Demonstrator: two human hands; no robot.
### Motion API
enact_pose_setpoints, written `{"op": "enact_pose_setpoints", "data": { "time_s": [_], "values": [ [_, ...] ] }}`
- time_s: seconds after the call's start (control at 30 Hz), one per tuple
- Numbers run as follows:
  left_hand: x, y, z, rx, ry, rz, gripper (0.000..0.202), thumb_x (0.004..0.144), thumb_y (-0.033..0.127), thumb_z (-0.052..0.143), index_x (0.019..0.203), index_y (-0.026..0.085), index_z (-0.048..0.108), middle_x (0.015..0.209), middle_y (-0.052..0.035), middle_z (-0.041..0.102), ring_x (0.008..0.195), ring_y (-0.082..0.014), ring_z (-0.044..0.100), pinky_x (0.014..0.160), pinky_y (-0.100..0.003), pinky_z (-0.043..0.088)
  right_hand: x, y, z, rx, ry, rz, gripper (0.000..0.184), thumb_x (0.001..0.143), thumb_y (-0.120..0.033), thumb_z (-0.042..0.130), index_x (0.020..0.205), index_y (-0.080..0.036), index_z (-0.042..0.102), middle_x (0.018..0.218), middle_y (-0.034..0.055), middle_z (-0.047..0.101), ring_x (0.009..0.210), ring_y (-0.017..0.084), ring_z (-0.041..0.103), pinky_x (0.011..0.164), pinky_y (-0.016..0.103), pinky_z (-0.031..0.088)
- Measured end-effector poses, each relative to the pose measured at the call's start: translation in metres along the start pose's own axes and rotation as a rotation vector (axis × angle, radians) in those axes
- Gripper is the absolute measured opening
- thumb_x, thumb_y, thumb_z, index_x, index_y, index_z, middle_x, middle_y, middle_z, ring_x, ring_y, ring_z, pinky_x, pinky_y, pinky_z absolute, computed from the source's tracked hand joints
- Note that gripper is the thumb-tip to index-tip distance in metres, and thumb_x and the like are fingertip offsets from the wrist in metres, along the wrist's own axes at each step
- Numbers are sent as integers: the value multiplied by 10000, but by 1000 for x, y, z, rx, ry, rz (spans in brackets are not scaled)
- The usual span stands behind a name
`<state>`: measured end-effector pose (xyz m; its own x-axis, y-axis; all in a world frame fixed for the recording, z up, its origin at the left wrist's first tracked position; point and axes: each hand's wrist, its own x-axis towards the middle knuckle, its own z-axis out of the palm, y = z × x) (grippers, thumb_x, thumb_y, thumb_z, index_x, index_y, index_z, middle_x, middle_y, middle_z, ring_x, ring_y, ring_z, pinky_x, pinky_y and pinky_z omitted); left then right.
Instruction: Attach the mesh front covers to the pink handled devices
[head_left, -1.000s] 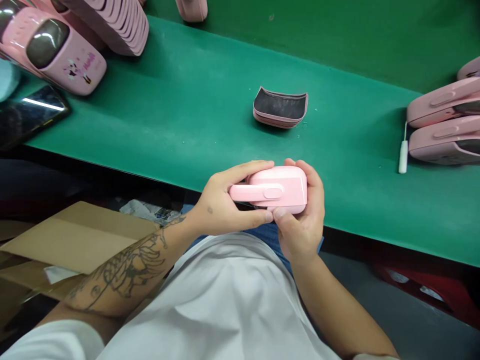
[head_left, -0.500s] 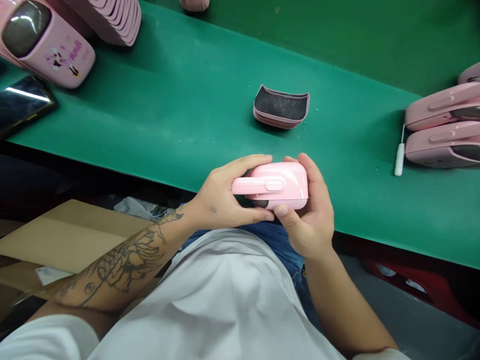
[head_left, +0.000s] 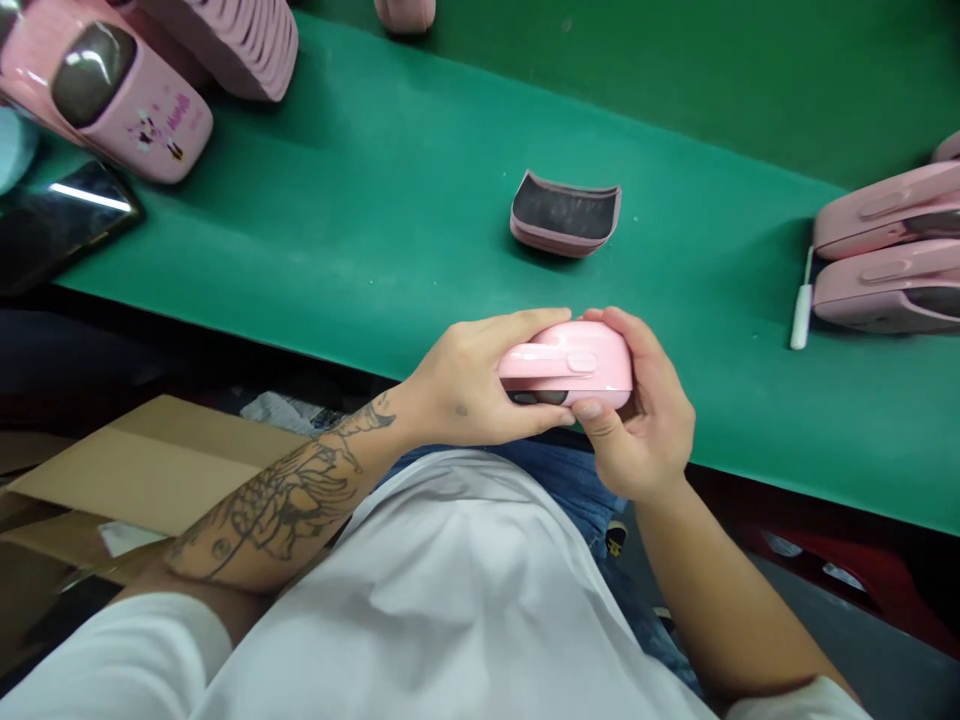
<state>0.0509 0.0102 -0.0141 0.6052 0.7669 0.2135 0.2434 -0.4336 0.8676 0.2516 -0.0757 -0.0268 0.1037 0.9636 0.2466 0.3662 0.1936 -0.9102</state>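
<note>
Between my two hands is a glossy pink plastic casing (head_left: 609, 358), with a raised oval piece on its side and a dark window along its lower edge. My left hand (head_left: 466, 385) wraps its left end, thumb below and fingers above. At the other end my right hand (head_left: 651, 425) grips it, the thumb pressing near the lower corner and the fingers behind. The casing is held at the table's near edge, above my lap. Beyond it on the green table (head_left: 420, 230) lies a small curved pink piece with a dark inside (head_left: 566, 212), apparently several stacked together.
Several similar pink casings (head_left: 877, 285) stand at the right, beside a white-handled screwdriver (head_left: 802, 315). At the left are a printed pink casing (head_left: 154, 125), a row of pink parts (head_left: 251, 50) and a phone (head_left: 71, 215). An open cardboard box (head_left: 157, 460) sits below the table.
Both hands and the casing have shifted slightly right in the picture. The casing's dark window shows more now, and its left end is more covered by my left hand.
</note>
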Motion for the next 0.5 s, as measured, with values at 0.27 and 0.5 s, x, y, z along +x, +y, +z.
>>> {"op": "enact_pose_setpoints", "data": {
  "time_s": [0.27, 0.5],
  "values": [
    [7, -27, 11, -163, -129, -80, 907, 704, 397, 929, 1488, 191, 521, 1486, -160, 618, 1356, -311, 627, 1184, -447, 488, -10, 33, -22, 127, 179, 82, 549, 987, -488, 592, 1478, -244, 594, 1491, 125, 635, 1371, 345, 589, 1187, 578, 429],
    [8, -15, 31, -99, -152, 70, 693, 876, 331, 721, 1511, 161, 502, 1533, -175, 568, 1426, -318, 547, 1247, -498, 411, -1, 37, -9, 27, 508, -21, 510, 1004, -568, 492, 1263, -184, 704, 1154, 147, 751, 1052, 301, 707, 966, 484, 547]
  ]
}}
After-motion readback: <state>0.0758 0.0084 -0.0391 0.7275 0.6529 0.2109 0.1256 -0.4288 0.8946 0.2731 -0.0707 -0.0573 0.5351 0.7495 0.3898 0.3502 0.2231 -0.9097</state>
